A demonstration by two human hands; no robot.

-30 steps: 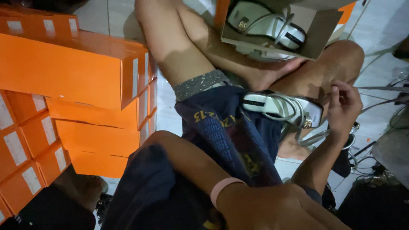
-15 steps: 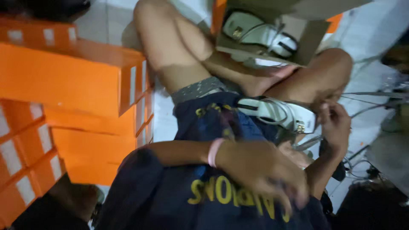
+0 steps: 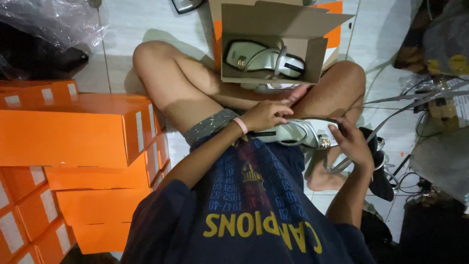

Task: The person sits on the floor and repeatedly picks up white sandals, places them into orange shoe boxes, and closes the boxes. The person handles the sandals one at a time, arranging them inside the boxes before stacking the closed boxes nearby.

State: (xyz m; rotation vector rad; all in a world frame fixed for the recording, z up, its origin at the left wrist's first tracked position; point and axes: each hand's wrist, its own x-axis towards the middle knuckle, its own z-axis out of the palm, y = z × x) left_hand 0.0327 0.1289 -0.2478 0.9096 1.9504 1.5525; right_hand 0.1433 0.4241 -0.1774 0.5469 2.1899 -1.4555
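Both hands, left hand [image 3: 266, 115] and right hand [image 3: 352, 143], are gripping 1 white sandal [image 3: 303, 133] over the lap, so next it probably needs steady lowering beside its mate in the open box [image 3: 273, 49].

Stacked orange boxes [image 3: 78, 132] at left, tangled cables [image 3: 415, 98] at right, on pale tiled floor [image 3: 122, 29].

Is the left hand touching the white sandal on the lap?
Touching. The head view shows the left hand resting on the white sandal's heel end, fingers curled over it.
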